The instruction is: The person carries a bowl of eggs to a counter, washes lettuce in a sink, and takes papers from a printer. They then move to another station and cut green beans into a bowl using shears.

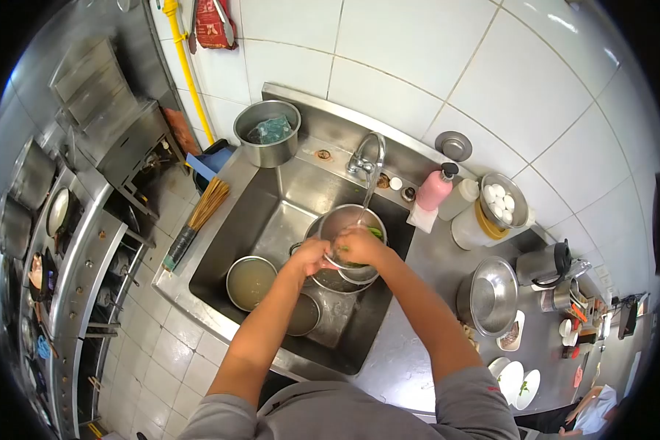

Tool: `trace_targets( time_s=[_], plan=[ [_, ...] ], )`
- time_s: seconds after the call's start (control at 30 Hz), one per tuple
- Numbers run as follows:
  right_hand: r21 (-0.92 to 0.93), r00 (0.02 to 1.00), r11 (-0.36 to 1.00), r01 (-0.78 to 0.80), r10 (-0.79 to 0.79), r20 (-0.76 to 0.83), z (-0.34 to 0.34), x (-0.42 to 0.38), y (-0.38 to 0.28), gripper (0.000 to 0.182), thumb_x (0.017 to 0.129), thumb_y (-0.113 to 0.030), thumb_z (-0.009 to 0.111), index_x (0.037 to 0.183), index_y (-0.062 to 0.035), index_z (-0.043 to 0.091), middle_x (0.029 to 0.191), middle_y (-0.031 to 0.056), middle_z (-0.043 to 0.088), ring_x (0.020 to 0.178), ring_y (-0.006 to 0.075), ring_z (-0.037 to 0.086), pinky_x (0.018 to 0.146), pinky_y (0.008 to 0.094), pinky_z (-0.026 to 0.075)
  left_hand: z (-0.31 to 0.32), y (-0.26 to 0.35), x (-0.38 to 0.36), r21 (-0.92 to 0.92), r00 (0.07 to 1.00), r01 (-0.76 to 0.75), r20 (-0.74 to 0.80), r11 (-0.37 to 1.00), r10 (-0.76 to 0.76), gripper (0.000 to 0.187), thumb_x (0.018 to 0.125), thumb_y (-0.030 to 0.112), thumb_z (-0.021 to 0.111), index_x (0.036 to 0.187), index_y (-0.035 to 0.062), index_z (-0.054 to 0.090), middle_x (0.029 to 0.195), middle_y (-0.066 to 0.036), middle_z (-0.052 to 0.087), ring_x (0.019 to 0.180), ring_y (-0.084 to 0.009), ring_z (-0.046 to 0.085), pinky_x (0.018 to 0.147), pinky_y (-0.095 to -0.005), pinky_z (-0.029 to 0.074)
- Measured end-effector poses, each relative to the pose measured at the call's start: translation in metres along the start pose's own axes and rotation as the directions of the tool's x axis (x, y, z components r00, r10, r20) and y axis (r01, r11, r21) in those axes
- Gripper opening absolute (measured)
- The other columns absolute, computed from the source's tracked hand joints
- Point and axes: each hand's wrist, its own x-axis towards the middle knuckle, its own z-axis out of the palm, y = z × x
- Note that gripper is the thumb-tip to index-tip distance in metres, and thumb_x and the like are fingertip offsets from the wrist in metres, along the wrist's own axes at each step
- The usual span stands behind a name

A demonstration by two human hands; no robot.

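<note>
A round metal bowl point(331, 220) is held over the sink point(282, 209), under the stream from the faucet point(374, 150). My left hand point(312, 257) is closed on the bowl's near left rim. Inside the bowl my right hand point(359, 244) is curled around green vegetables point(376, 232), its fingertips partly hidden. Beneath the bowl sits another metal pot, mostly covered by it. To the left in the sink stands a pot of cloudy water point(251, 284), with a smaller metal bowl point(304, 315) beside it.
A metal pot point(269, 152) stands at the sink's back left corner; a bamboo brush point(198, 220) lies on the left edge. On the right counter are a pink pump bottle point(435, 189), a bowl of eggs point(500, 204), a steel basin point(489, 297) and white dishes point(511, 381).
</note>
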Motion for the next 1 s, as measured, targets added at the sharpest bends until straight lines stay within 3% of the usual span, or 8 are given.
trace_targets(
  time_s=[0.17,0.37,0.5,0.53,0.6,0.67,0.8,1.0],
  plan=[
    [-0.070,0.943,0.994,-0.087,0.059,-0.328,0.007,-0.002,-0.001,0.048,0.080,-0.037,0.071,0.124,-0.0198,0.068,0.127,0.0099,0.061,0.120,0.0343,0.054,0.098,0.0510,0.044,0.032,-0.001,-0.013,-0.051,0.962,-0.267,-0.079,0.962,0.262,0.062,0.080,-0.006,0.045,0.141,0.0045,0.039,0.116,-0.021,0.059,0.087,-0.0343,0.069,0.067,-0.0534,0.065],
    [0.234,0.908,0.902,-0.362,0.398,-0.132,0.078,-0.003,-0.010,0.044,0.086,-0.033,0.068,0.126,-0.0140,0.066,0.131,0.0200,0.060,0.118,0.0392,0.058,0.096,0.0437,0.049,0.047,-0.003,-0.018,0.186,0.916,-0.328,-0.179,0.926,0.360,0.071,0.089,0.004,0.050,0.155,0.0094,0.027,0.127,-0.022,0.056,0.095,-0.0353,0.067,0.047,-0.0377,0.061],
    [0.576,0.705,0.760,-0.301,0.584,-0.402,0.111,0.006,-0.040,0.042,0.089,-0.032,0.066,0.122,-0.0055,0.065,0.118,0.0176,0.065,0.108,0.0363,0.062,0.094,0.0455,0.049,0.055,-0.004,-0.022,0.862,0.692,-0.316,-0.076,0.396,0.717,0.062,0.094,0.016,0.057,0.152,0.0109,0.035,0.134,-0.025,0.051,0.108,-0.0414,0.061,0.070,-0.0433,0.060],
    [0.871,0.629,0.488,-0.061,0.696,-0.346,0.123,0.014,-0.045,0.038,0.092,-0.027,0.063,0.122,-0.0038,0.063,0.117,0.0152,0.066,0.107,0.0311,0.062,0.093,0.0422,0.049,0.062,0.000,-0.032,0.980,0.578,-0.195,0.089,0.032,0.811,0.060,0.095,0.020,0.058,0.151,0.0129,0.038,0.133,-0.023,0.051,0.109,-0.0418,0.059,0.079,-0.0450,0.057],
    [0.831,0.613,-0.299,0.469,0.787,-0.063,0.103,0.019,-0.072,0.026,0.098,-0.015,0.057,0.120,-0.0015,0.060,0.112,0.0076,0.065,0.098,0.0186,0.061,0.087,0.0328,0.051,0.095,0.015,-0.066,0.992,0.646,-0.118,0.110,-0.043,0.756,0.062,0.094,0.021,0.060,0.151,0.0149,0.037,0.136,-0.024,0.048,0.113,-0.0440,0.055,0.083,-0.0477,0.056],
    [0.670,0.588,-0.475,0.570,0.806,0.071,0.082,0.026,-0.086,0.025,0.097,-0.014,0.059,0.119,-0.0018,0.060,0.111,0.0073,0.065,0.097,0.0181,0.061,0.085,0.0323,0.051,0.130,0.025,-0.100,0.983,0.713,-0.004,0.133,-0.185,0.688,0.068,0.090,0.021,0.062,0.153,0.0190,0.036,0.141,-0.024,0.043,0.120,-0.0447,0.050,0.090,-0.0519,0.054],
    [0.614,0.505,-0.491,0.618,0.846,0.167,0.059,0.033,-0.087,0.023,0.095,-0.012,0.062,0.116,-0.0023,0.061,0.108,0.0065,0.065,0.093,0.0173,0.061,0.082,0.0313,0.051,0.139,0.021,-0.111,0.887,0.697,0.074,0.280,-0.455,0.660,0.070,0.089,0.021,0.064,0.153,0.0200,0.035,0.144,-0.024,0.041,0.120,-0.0441,0.050,0.092,-0.0523,0.053],
    [0.966,0.500,-0.013,0.257,0.857,-0.121,0.009,0.041,-0.059,0.024,0.086,-0.006,0.074,0.108,-0.0060,0.064,0.099,0.0030,0.064,0.086,0.0137,0.061,0.076,0.0285,0.051,0.057,0.024,-0.044,0.901,0.363,-0.426,0.249,-0.077,0.898,0.061,0.101,0.023,0.051,0.156,0.0135,0.026,0.139,-0.027,0.046,0.118,-0.0411,0.056,0.069,-0.0424,0.063]
  ],
)
